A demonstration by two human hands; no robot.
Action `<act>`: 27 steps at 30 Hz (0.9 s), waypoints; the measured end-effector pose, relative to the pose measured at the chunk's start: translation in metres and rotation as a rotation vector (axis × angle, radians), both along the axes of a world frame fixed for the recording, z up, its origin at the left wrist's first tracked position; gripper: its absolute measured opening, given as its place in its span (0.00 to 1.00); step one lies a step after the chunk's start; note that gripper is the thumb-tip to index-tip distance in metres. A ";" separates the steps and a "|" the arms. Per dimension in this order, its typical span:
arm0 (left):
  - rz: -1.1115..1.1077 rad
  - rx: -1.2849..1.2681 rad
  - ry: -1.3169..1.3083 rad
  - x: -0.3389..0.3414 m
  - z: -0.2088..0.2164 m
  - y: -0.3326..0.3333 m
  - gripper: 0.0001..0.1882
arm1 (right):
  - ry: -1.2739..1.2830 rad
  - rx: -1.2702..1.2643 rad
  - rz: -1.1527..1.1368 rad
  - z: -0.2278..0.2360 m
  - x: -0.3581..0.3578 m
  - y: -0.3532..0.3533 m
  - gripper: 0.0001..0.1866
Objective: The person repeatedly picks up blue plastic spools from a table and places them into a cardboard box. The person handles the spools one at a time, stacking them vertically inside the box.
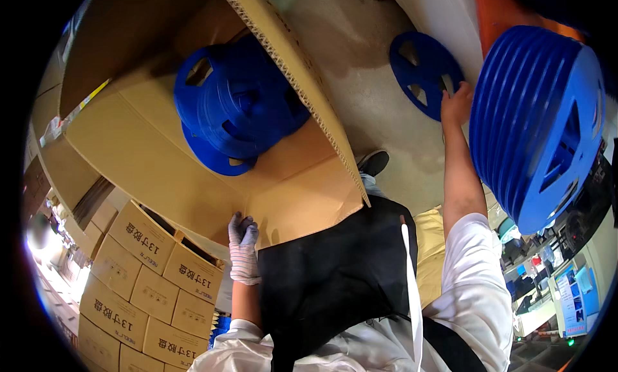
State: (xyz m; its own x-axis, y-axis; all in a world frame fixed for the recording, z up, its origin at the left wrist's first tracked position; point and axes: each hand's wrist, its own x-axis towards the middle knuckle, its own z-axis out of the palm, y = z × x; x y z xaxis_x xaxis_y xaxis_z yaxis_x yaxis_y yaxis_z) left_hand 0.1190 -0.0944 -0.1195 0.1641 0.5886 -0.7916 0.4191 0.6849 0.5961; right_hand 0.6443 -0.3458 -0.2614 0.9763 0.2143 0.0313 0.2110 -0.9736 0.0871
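Observation:
My right hand (457,103), bare, stretches far out to the right and grips the edge of a flat blue plastic reel disc (407,68) with cut-out openings. The disc is held above the grey floor, beside a tall stack of blue reel discs (531,124). My left hand (243,246) wears a striped light glove with dark fingertips; its fingers bend over the near rim of a large open cardboard box (302,201). Inside that box lie several blue reels (241,101), piled at overlapping angles.
Brown cartons (138,275) are stacked at the lower left. An orange surface (496,18) shows behind the blue stack. A dark shoe (373,162) stands on the floor beside the box. A cluttered workbench (541,317) lies at the lower right.

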 end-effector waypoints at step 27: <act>-0.911 0.138 -1.007 0.254 0.426 0.041 0.14 | -0.025 1.612 -0.126 0.636 -0.312 -0.028 0.08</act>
State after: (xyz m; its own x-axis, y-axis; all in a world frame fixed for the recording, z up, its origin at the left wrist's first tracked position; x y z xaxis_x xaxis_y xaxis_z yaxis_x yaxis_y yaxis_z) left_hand 0.3732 -0.0532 0.3061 0.9987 0.0263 -0.0442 0.0338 0.3119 0.9495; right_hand 0.3319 -0.3742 0.3751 0.9801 -0.1325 0.1479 0.1408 -0.0612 -0.9881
